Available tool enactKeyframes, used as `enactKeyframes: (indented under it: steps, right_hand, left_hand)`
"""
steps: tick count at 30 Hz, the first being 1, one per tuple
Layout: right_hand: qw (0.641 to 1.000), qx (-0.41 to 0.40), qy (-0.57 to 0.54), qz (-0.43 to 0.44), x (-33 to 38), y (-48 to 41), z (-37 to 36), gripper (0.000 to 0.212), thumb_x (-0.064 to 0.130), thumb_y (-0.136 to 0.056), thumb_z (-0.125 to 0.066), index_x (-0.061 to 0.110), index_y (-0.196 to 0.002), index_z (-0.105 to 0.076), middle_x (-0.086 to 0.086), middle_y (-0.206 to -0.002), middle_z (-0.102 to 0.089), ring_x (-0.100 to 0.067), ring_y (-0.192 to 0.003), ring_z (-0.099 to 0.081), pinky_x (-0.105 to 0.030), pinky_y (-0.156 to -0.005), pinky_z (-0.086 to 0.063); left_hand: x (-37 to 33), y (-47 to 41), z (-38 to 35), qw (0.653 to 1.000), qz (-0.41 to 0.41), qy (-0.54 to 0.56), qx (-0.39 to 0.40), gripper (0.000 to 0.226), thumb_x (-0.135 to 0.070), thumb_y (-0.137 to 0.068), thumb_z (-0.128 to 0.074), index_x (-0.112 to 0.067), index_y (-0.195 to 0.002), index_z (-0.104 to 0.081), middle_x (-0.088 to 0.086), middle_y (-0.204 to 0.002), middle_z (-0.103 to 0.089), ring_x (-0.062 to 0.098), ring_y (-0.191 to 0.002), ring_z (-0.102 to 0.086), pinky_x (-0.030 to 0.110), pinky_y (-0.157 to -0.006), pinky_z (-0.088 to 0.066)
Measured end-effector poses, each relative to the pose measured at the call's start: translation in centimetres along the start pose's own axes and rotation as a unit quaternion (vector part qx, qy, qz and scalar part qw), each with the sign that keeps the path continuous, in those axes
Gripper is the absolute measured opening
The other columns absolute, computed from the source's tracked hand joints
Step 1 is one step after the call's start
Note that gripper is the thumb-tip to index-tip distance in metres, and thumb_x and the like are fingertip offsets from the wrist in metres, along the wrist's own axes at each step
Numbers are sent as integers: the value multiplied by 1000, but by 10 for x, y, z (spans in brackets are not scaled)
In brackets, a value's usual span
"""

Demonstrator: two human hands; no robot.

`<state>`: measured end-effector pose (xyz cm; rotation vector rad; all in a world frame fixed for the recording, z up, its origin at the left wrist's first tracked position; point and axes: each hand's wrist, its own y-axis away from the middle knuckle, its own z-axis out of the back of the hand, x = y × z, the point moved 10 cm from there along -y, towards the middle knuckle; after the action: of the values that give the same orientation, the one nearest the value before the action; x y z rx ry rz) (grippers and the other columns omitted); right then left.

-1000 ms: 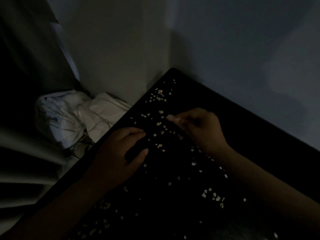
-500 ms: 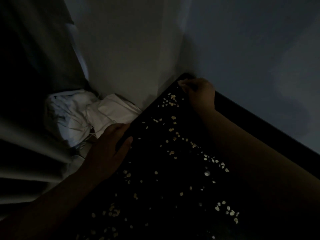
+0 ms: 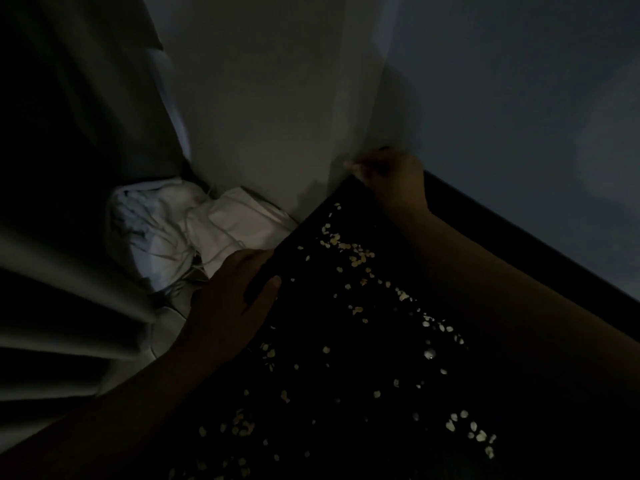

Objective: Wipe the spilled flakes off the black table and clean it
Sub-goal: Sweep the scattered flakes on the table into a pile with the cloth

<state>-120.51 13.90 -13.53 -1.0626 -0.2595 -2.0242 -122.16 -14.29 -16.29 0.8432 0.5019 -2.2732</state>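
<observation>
The black table (image 3: 311, 334) runs from the lower right up to a far corner against the wall. Pale flakes (image 3: 356, 258) lie scattered over it, with several more near the front (image 3: 474, 434). My left hand (image 3: 232, 303) grips the table's left edge, thumb on top and fingers wrapped over the side. My right hand (image 3: 391, 178) rests at the far corner with its fingers curled tight. The dim light hides whether anything is inside them. My right forearm lies across the tabletop.
A crumpled white cloth bundle (image 3: 166, 233) with strings lies on the floor left of the table. A pleated grey curtain (image 3: 52, 306) hangs at the far left. Walls (image 3: 263, 98) close in behind the table's corner.
My right hand went from the middle of the table up to the far corner. My left hand slid off the tabletop onto the left edge and took hold of it.
</observation>
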Motion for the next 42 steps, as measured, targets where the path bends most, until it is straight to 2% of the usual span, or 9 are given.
enactKeyframes:
  steps: [3,10,15,20,23,28,35,39,42]
  right_hand:
    - [996,46,49,56,12,16,-28,14,14,-90,-66,6,-96,-76,-8,-98,-69,-19,-91,-62,-17,-79,-38]
    - [962,242,-48,117,44,111,-21,11,7,-83,-67,11,-85,-76,-2,-90,-68,-11,-83,-65,-23,-76,-50]
    - [986,124,-108,12,37,66,0,17,35,-85,-75,20,-77,-75,-9,-72,-69,-13,-51,-60,-24,-42,-44]
    - [993,91,-58,47,34,54,-39,10,14,-85,-70,20,-86,-77,-3,-95,-71,-18,-90,-68,-32,-87,-54]
    - [985,124,-44,116,56,92,-43,13,13,-87,-66,7,-89,-76,-1,-94,-68,-15,-89,-65,-30,-85,-52]
    - [952,266,-57,138,68,146,-37,15,13,-87,-66,21,-92,-78,11,-95,-67,-1,-92,-65,-14,-84,-46]
    - [971,132,-32,198,100,80,-41,12,15,-89,-68,18,-96,-78,4,-85,-70,-11,-82,-65,-20,-79,-49]
    - [976,137,-43,162,85,99,-74,16,10,-82,-66,16,-91,-78,12,-84,-65,-9,-84,-64,-16,-82,-48]
    - [970,176,-53,160,87,134,-67,11,13,-85,-68,13,-90,-78,-1,-87,-70,-13,-85,-65,-22,-82,-49]
  left_hand:
    - [-3,0,1,1000,-8,5,-4,55,-48,-91,-38,-11,-128,-55,0,-124,-55,1,-114,-47,1,-95,-28]
    - [-4,-2,3,1000,4,22,-2,56,-51,-90,-37,-14,-128,-56,-7,-122,-52,-3,-111,-44,-2,-91,-26]
    - [-5,-2,3,1000,3,28,0,57,-52,-90,-36,-13,-126,-57,-3,-121,-55,2,-112,-48,7,-93,-33]
    - [-6,-2,6,1000,6,19,-15,57,-51,-89,-37,-12,-126,-58,-9,-117,-50,-6,-106,-42,-4,-89,-25]
    - [-3,-2,6,999,16,26,-11,56,-51,-89,-37,-14,-125,-59,-10,-117,-51,-6,-106,-44,-5,-88,-26]
    - [16,7,14,992,71,104,-12,56,-53,-86,-42,-15,-122,-60,-2,-118,-60,7,-108,-54,15,-92,-41]
    - [67,48,29,982,165,86,26,31,-22,-95,-54,-17,-125,-56,-12,-112,-53,3,-101,-52,-7,-72,-31]
    - [82,57,27,976,196,72,67,31,-47,-93,-51,-24,-108,-65,-6,-106,-65,5,-95,-59,15,-82,-41]
    - [76,57,27,977,182,77,84,39,-57,-85,-40,-26,-79,-63,-3,-83,-67,7,-80,-61,24,-74,-44]
